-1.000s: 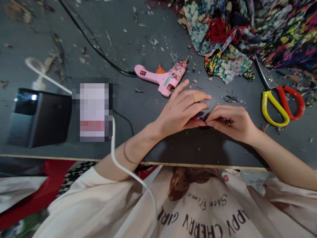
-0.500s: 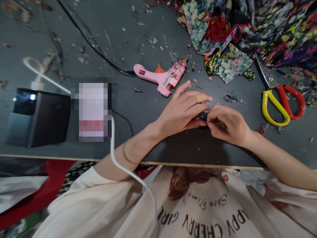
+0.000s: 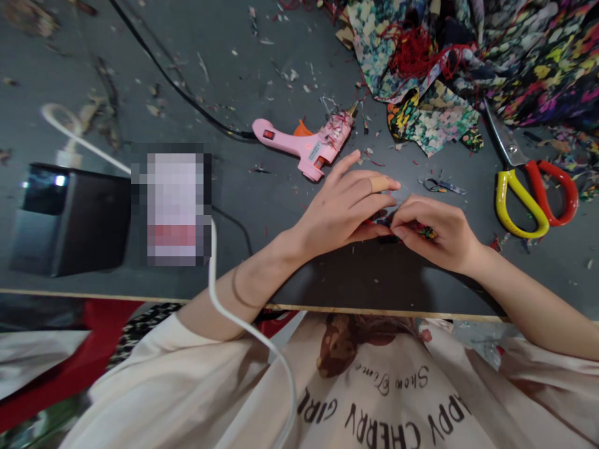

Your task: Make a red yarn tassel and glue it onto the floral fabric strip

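A small multicoloured fabric piece (image 3: 428,232) shows under the curled fingers of my right hand (image 3: 435,234), whose thumb and forefinger pinch it. My left hand (image 3: 350,206), with a tan band round one finger, meets it from the left. Its thumb and forefinger close on the dark and red end of the small piece, mostly hidden between the hands; its other fingers are stretched. Beyond my left hand lies a pink glue gun (image 3: 306,146) with an orange trigger. Scissors (image 3: 515,159) with one yellow and one red handle lie right of my right hand.
Flowered fabric scraps (image 3: 435,118) and tangled red thread (image 3: 414,53) pile up at the back right. A black box (image 3: 88,224) and a blurred-out phone-like object (image 3: 172,193) stand left. A white cable (image 3: 243,324) crosses my left arm.
My right hand's fingers have straightened a little and tilted, and more of the multicoloured fabric shows beneath them. My left hand has hardly moved.
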{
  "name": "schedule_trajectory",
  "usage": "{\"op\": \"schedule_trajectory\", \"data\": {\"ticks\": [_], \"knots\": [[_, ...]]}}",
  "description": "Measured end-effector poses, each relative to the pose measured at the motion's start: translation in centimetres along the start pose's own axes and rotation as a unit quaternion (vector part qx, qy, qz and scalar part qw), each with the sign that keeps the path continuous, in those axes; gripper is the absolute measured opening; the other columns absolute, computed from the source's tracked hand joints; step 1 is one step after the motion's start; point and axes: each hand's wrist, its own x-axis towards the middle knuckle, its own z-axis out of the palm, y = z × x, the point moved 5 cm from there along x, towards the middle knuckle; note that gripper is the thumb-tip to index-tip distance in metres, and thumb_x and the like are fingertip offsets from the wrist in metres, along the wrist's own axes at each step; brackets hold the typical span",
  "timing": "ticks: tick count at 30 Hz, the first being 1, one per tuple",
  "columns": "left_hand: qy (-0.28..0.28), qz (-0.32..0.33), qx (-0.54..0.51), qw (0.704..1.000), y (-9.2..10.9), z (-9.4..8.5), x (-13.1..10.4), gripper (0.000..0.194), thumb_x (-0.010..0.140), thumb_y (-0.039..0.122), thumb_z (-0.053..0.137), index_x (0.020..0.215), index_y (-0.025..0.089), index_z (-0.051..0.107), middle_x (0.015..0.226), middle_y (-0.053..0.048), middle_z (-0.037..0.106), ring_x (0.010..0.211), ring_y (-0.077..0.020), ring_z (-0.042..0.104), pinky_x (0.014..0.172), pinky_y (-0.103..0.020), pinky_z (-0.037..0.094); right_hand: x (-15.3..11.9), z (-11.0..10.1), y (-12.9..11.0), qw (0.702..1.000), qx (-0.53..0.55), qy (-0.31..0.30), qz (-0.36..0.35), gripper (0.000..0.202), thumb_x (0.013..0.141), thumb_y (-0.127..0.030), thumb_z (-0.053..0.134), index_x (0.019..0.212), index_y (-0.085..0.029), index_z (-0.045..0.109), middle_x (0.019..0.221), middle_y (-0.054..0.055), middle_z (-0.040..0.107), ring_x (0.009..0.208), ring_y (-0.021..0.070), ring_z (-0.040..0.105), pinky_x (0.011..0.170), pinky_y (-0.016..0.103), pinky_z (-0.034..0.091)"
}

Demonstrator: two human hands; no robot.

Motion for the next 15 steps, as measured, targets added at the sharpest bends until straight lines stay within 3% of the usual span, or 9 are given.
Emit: {"op": "schedule_trajectory", "data": {"ticks": [8,15], "knots": [[-0.006,0.025,-0.004,1.0,0.03,0.15,0.0,0.036,0.097,0.053,0.042,0.114,0.024,0.055,0.125,-0.007,0.065,0.118,-0.0217,0.059,0.118,-0.052,0.031,0.3,0.15,-0.05,0.998,0.024,-0.06,0.017,0.011,0.088,-0.01,0.054,0.079,-0.016,0.056,0.07,-0.002,0.054,0.063,0.0067,0.051,0.06,0.018,0.042],[-0.013,0.005,-0.021,1.0,-0.14,0.54,0.02,0.036,0.097,0.053,0.039,0.115,0.026,0.055,0.126,-0.004,0.064,0.119,-0.0198,0.058,0.12,-0.05,0.029,0.18,0.5,0.04,0.999,-0.012,-0.034,0.011,0.012,0.081,-0.007,0.05,0.077,-0.018,0.049,0.069,-0.002,0.05,0.06,0.0081,0.046,0.055,0.02,0.04]]}}
